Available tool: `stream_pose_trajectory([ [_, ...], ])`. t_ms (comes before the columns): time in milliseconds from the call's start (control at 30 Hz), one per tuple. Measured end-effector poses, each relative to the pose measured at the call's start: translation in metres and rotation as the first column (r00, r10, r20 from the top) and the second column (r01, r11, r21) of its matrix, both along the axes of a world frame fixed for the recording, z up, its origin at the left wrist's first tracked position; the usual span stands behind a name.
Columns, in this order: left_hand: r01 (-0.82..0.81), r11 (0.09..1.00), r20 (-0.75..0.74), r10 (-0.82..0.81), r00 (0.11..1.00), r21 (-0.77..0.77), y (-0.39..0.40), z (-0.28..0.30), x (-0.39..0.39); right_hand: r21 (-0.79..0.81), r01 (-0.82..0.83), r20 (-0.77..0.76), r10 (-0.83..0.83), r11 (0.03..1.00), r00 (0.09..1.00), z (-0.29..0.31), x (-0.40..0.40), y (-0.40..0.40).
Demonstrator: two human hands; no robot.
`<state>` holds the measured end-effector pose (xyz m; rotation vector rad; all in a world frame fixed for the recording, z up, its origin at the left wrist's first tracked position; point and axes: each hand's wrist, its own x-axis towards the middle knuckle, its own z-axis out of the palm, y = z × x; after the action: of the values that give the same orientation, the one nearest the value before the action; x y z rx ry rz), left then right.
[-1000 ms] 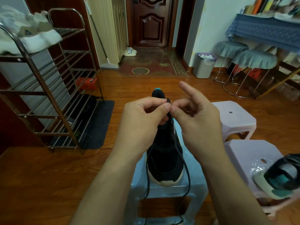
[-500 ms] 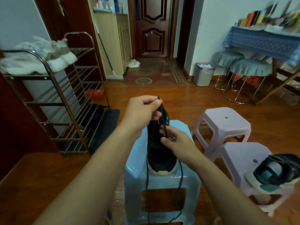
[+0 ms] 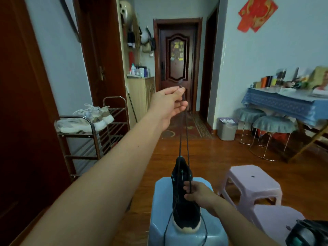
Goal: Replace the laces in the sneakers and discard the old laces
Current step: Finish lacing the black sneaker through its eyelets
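Note:
A black sneaker (image 3: 184, 208) with teal eyelets and a cream toe stands on a light blue plastic stool (image 3: 211, 233). My left hand (image 3: 170, 102) is raised high and far out, pinching the end of a black lace (image 3: 182, 135) that runs taut in two strands down to the shoe. My right hand (image 3: 198, 195) rests on the shoe's right side and pinches the lace near the eyelets. More lace hangs loose over the stool's front. The second sneaker (image 3: 308, 233), black and teal, lies on a pink stool at the lower right edge.
Two pink stools (image 3: 253, 185) stand right of the blue one. A metal shoe rack (image 3: 92, 139) with white sneakers is at the left. A grey waste bin (image 3: 227, 129) stands by the far wall, next to round stools and a blue-clothed table (image 3: 284, 102).
My left hand has risen and stretched far forward, drawing the lace up out of the shoe. My right hand has dropped onto the shoe. My head has tilted up.

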<state>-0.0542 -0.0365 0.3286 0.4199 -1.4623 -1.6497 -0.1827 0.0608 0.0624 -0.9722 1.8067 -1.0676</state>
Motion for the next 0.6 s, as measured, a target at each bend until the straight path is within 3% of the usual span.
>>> stream_pose_trajectory([
  [167, 0.039, 0.997, -0.155, -0.049, 0.987, -0.066, 0.018, 0.027, 0.011, 0.012, 0.038, -0.041, -0.038, 0.999, 0.998, -0.003, 0.004, -0.005],
  [233, 0.037, 0.997, -0.142, -0.046, 0.989, -0.062, 0.018, 0.024, 0.013, 0.022, 0.129, -0.152, -0.124, 0.991, 0.981, -0.006, 0.010, -0.010],
  [367, 0.028, 0.997, -0.135, -0.019, 0.991, 0.068, 0.012, 0.001, 0.016, 0.176, 0.347, -0.536, -0.206, 0.921, 0.819, -0.010, 0.041, -0.002],
  [600, 0.041, 0.984, -0.153, -0.014, 0.988, 0.175, 0.012, -0.016, 0.023, 0.318, 0.518, -0.701, -0.171, 0.794, 0.692, -0.028, 0.090, -0.015],
])
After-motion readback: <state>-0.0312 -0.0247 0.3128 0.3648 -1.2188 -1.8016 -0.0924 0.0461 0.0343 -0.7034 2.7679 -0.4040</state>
